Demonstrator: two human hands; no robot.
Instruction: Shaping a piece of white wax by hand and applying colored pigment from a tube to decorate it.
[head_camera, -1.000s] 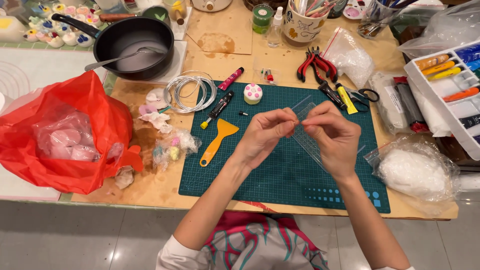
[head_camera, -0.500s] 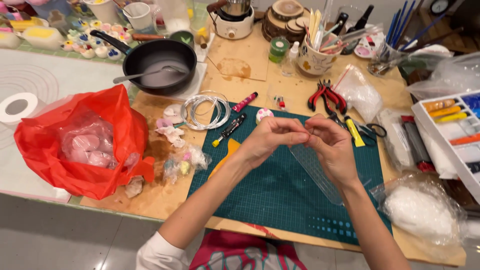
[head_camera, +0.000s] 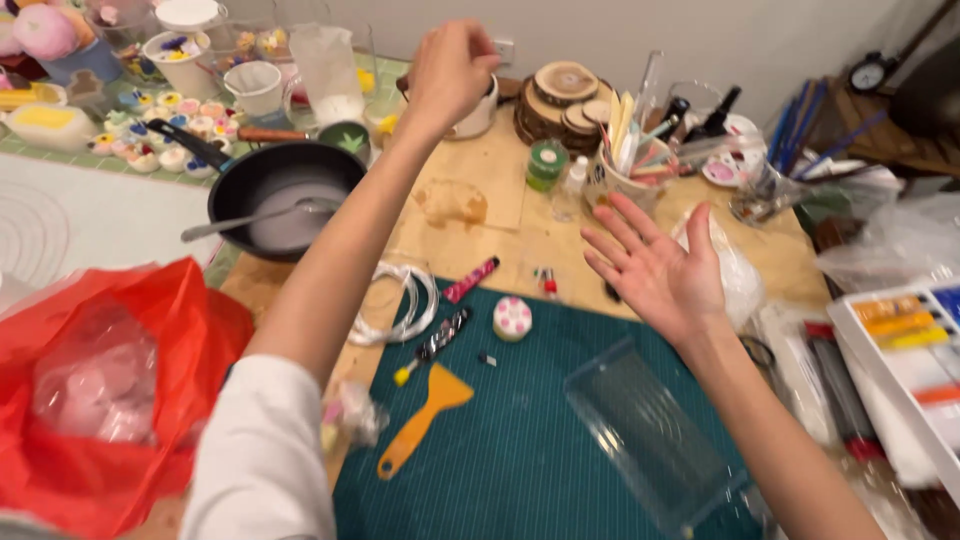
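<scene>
My left hand (head_camera: 450, 70) is stretched far across the table with its fingers curled shut, over a white pot (head_camera: 476, 112) at the back. I cannot see anything in it. With the palm up and the fingers spread, my right hand (head_camera: 655, 270) hovers empty above the far edge of the green cutting mat (head_camera: 520, 470). A clear plastic box (head_camera: 650, 440) lies on the mat just below that hand, touched by neither hand.
A black pan (head_camera: 285, 185) with a spoon sits at the back left, and a red plastic bag (head_camera: 120, 400) lies at the front left. An orange scraper (head_camera: 425, 415), a wire coil (head_camera: 400, 305) and a small round dotted piece (head_camera: 512, 318) lie nearby. A cup of tools (head_camera: 630, 160), wood slices (head_camera: 565, 95) and a paint tray (head_camera: 900, 340) crowd the back and right.
Both hands were together over the mat holding the clear box. Now the box lies on the mat, my left hand has reached to the back and my right hand has opened.
</scene>
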